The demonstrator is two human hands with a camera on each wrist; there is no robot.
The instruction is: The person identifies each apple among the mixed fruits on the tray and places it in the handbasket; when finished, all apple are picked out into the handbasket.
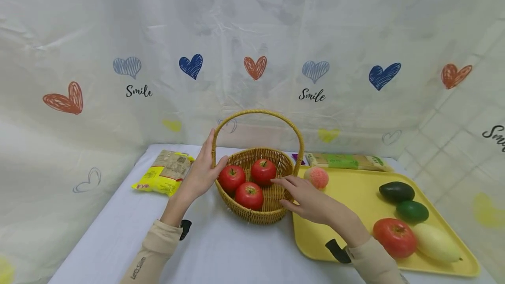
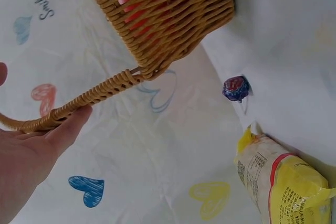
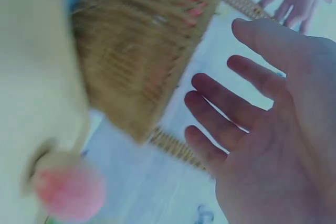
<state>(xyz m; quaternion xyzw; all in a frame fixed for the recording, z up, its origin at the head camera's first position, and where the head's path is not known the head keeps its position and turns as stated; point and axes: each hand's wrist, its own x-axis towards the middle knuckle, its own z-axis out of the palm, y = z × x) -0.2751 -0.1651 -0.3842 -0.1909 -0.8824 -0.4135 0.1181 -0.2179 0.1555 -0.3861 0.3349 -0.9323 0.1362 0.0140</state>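
Wicker basket (image 1: 272,161) blurred, peach (image 3: 71,192) smeared

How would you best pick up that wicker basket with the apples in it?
Probably by the top of the arched handle, from above: it stands upright over the basket, centred above the three apples. The left hand already touches its left base.

Between the two hands stands one basket (image 1: 258,187) holding three red apples (image 1: 250,195). Right of the right hand (image 1: 311,200) lies one tray (image 1: 355,196) with five fruits: one peach (image 1: 316,177), one avocado (image 1: 396,191), one lime (image 1: 412,211), one tomato (image 1: 394,236) and one pale mango (image 1: 435,242). One yellow packet (image 1: 165,172) lies left of the left hand (image 1: 203,172), and one noodle pack (image 1: 347,161) lies beyond the tray.
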